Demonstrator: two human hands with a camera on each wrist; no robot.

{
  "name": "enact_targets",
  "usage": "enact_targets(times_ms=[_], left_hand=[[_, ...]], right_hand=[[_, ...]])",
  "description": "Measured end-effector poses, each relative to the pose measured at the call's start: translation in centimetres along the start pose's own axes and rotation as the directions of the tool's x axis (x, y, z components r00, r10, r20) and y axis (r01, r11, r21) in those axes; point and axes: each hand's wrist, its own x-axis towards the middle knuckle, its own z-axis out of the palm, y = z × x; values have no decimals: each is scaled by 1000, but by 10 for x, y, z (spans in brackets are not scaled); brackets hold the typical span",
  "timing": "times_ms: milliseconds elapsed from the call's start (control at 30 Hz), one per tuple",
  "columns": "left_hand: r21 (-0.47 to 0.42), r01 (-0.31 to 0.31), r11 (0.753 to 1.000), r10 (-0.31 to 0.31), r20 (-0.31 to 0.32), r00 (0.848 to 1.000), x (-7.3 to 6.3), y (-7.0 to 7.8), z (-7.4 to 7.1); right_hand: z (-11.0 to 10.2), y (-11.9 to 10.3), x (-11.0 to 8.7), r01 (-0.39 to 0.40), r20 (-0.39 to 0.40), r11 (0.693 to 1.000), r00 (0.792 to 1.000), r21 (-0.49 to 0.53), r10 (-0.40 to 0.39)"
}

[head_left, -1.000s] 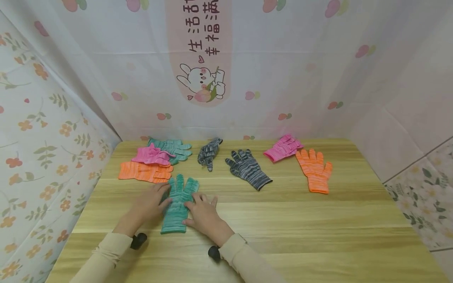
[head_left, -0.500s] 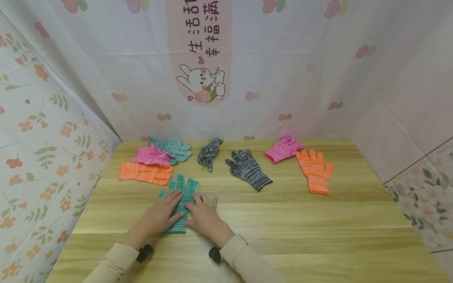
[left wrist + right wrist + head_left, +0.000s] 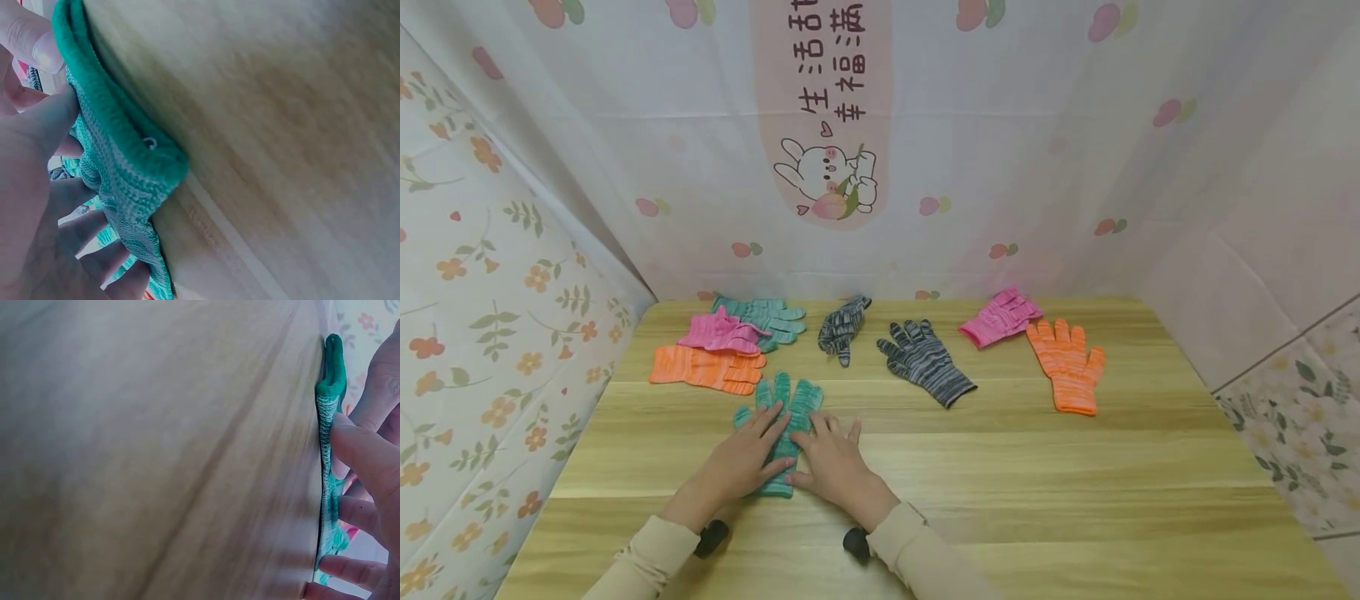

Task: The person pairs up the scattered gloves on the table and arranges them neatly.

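Note:
A green knitted glove lies flat on the wooden table, its fingers pointing away and its cuff toward the person. My left hand rests on the glove's left side, fingers extended across the palm. On the right side, my right hand touches the glove's edge with loosely spread fingers and the thumb near the cuff. In the right wrist view the green glove appears edge-on, with the fingertips along it. Both hands cover part of the glove.
At the back left, an orange glove, a pink glove and another green glove overlap. Two grey-black gloves lie at the middle back. A pink glove and an orange glove touch at the right. Curtains hang behind the table.
My left hand has moved right, from the green glove's left edge onto its palm, uncovering the glove's leftmost finger. My right hand has stayed nearly still.

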Motion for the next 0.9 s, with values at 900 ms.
enact_targets(times_ms=[900], left_hand=[[101, 140, 985, -137, -41, 990, 84, -56, -39]], right_hand=[[0, 1, 0, -19, 28, 1000, 999, 13, 19]])
